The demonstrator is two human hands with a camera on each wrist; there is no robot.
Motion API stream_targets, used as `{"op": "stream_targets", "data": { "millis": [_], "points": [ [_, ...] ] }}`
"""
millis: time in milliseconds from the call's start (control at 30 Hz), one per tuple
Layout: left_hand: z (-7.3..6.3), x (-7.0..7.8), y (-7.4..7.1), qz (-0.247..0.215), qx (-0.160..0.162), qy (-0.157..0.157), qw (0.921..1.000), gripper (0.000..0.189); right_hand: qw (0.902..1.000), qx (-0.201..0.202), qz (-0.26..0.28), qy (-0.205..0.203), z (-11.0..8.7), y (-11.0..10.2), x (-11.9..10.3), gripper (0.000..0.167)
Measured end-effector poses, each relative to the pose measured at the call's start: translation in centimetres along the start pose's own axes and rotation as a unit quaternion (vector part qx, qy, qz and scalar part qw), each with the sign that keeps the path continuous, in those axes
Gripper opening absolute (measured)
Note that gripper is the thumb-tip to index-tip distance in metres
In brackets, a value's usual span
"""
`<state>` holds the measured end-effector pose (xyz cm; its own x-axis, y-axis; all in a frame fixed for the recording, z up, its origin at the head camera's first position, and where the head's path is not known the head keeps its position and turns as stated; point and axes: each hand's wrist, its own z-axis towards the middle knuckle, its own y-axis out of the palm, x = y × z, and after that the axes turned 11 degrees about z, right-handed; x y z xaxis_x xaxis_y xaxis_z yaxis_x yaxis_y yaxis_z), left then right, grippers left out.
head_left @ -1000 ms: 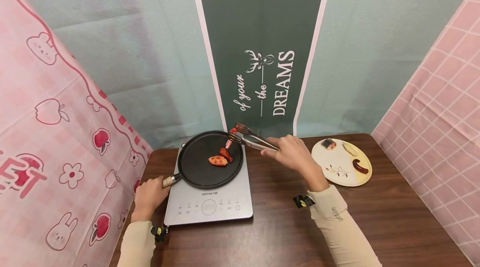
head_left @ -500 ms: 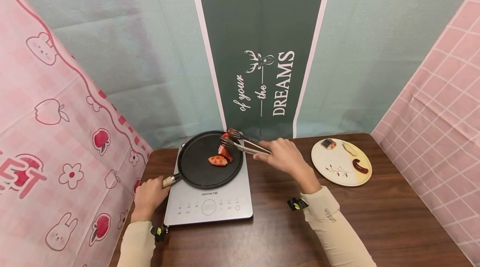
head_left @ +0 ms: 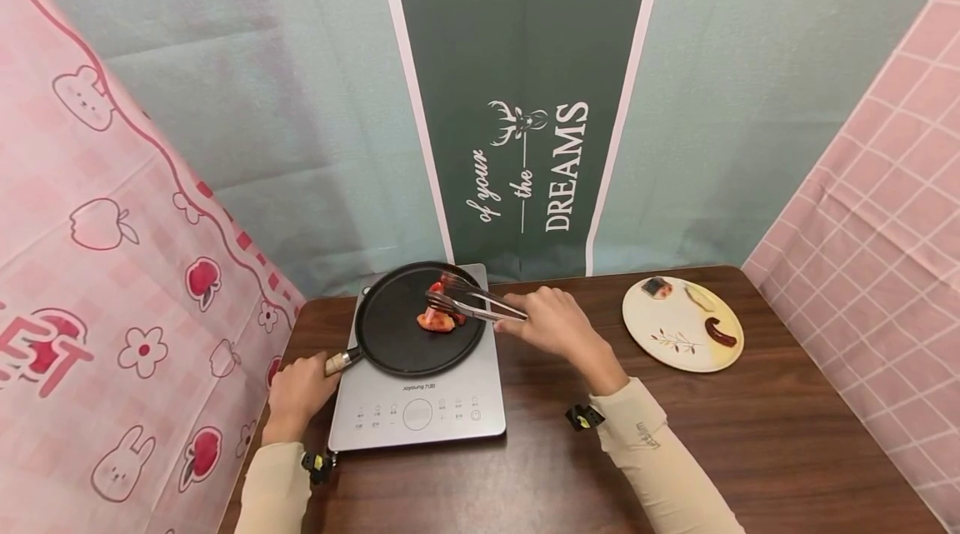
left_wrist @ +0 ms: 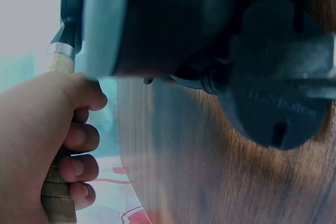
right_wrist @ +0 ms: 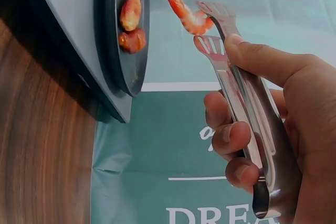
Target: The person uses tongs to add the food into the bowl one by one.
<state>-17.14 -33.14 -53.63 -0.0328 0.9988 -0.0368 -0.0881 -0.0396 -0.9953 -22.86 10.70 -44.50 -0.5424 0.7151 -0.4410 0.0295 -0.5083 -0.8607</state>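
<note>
My left hand [head_left: 300,388] grips the wooden handle [left_wrist: 59,203] of a flat black frying pan [head_left: 393,330]; its fingers wrap round the handle in the left wrist view. My right hand [head_left: 553,322] holds metal tongs [right_wrist: 268,124] between thumb and fingers. Pinched at the tips of the tongs is an orange-red shrimp [right_wrist: 190,18], held above the pan's surface. Beneath it in the pan lie a golden-brown piece like a chicken wing [right_wrist: 130,11] and a darker reddish-brown piece [right_wrist: 132,41]. In the head view the tongs and shrimp partly cover both pieces.
The pan sits on a silver induction cooker [head_left: 487,401] on the brown wooden table [head_left: 555,451]. To the right stands a white plate [head_left: 645,326] bearing a curved dark-red sausage [head_left: 722,332] and two other food pieces. Curtains rise behind and at both sides.
My right hand has moved left and slightly down, carrying the shrimp in the tongs from the pan's far right edge to above the food pieces. My left hand has stayed still.
</note>
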Motion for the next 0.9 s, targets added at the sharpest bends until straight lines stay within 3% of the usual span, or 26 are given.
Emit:
{"op": "stream_targets", "data": {
  "millis": [333,900],
  "points": [
    [0.0,0.0,0.1,0.004,0.003,0.000,1.0000,0.025,0.9997,-0.007,0.000,-0.023,0.4,1.2,-0.8,0.039],
    [0.1,0.0,0.1,0.002,0.000,-0.002,1.0000,0.025,0.9992,-0.025,-0.004,-0.032,1.1,2.9,-2.5,0.041]
  ]
}}
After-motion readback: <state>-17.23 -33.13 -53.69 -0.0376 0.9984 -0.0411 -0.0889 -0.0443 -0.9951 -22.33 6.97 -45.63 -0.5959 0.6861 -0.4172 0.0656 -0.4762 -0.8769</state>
